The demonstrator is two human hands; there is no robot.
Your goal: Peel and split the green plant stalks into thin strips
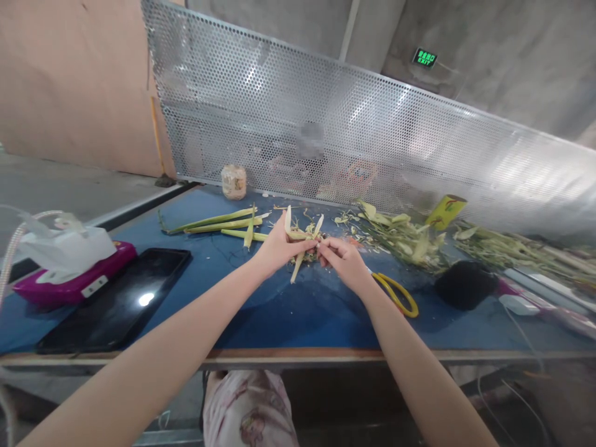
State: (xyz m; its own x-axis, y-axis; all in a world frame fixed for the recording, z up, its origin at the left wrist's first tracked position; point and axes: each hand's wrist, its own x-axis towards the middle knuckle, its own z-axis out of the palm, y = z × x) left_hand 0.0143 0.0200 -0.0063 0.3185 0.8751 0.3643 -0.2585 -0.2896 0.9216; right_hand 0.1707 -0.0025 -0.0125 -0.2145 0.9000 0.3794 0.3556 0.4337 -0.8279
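Both my hands meet over the middle of the blue table [298, 310]. My left hand [275, 248] is closed around a pale green plant stalk [302, 238] with husk-like leaves splaying up and down from it. My right hand [344, 261] pinches one of the stalk's leaves at its right end. Three long green stalks [218, 223] lie on the table just left of my left hand. Yellow-handled scissors [398, 295] lie under and to the right of my right wrist.
A heap of stripped leaves [405, 236] spreads along the back right. A dark tablet [118, 298] and a magenta box with tissues [69, 267] sit at left. A black object [465, 284], a yellow tube [446, 211], a small jar [233, 181] and a perforated metal screen [372, 136] stand behind.
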